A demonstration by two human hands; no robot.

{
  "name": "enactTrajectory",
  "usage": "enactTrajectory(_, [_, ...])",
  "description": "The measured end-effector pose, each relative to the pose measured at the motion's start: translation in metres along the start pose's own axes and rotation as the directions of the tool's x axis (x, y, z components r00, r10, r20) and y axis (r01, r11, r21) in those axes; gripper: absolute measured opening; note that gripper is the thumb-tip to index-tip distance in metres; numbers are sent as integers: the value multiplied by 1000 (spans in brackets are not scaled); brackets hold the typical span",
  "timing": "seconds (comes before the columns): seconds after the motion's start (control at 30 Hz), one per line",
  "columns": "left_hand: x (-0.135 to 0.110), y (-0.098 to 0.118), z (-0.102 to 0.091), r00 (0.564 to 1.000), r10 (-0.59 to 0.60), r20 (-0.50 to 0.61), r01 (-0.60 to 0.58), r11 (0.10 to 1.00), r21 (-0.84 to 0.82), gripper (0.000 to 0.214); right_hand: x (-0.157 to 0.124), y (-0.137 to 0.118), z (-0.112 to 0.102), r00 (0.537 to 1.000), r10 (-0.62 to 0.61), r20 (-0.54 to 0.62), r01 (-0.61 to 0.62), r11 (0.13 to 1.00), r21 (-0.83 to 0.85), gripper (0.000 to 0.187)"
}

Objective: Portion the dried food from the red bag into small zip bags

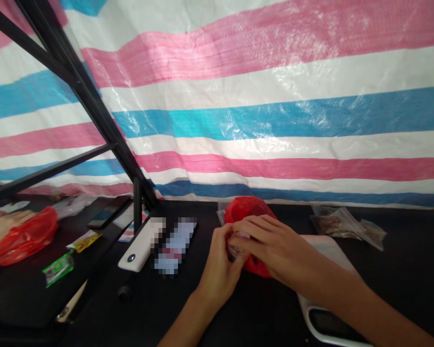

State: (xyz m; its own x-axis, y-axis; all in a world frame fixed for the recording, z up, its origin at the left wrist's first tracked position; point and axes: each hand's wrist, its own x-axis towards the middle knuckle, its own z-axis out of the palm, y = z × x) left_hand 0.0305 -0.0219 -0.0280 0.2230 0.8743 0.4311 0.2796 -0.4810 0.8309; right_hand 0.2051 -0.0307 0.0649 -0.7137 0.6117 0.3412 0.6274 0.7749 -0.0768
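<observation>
My left hand (219, 262) is closed around a small clear plastic bag (236, 251), whose contents I cannot make out. From the right, my right hand (271, 238) reaches over with bent fingers that pinch at the top of the same clear bag. A red plastic bag (248, 205) lies directly behind and under both hands, partly hidden by them. Beneath my right forearm sits a white kitchen scale (309, 308) with a dark display.
Filled zip bags (336, 224) lie at the back right. To the left are a white power bank (139, 250), a phone (175, 248) and a black metal frame (104, 123). Beyond it, another person's hand (7, 226) touches a red bag (32, 238). Striped sheeting (275, 115) hangs behind.
</observation>
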Motion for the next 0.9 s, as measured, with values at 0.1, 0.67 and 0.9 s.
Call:
enactTrajectory(0.1, [3, 2, -2, 1000, 4, -23, -1, 994, 106, 29, -1, 1, 0, 1000, 11, -23, -12, 999, -42, 37])
enactTrajectory(0.67, [6, 13, -3, 959, -197, -205, 243, 942, 232, 15, -9, 37, 2, 933, 296, 205, -302, 953, 0, 31])
enactTrajectory(0.9, [10, -7, 2, 892, -450, -36, 452, 888, 83, 22, 4, 40, 31, 866, 381, 324, -350, 924, -153, 37])
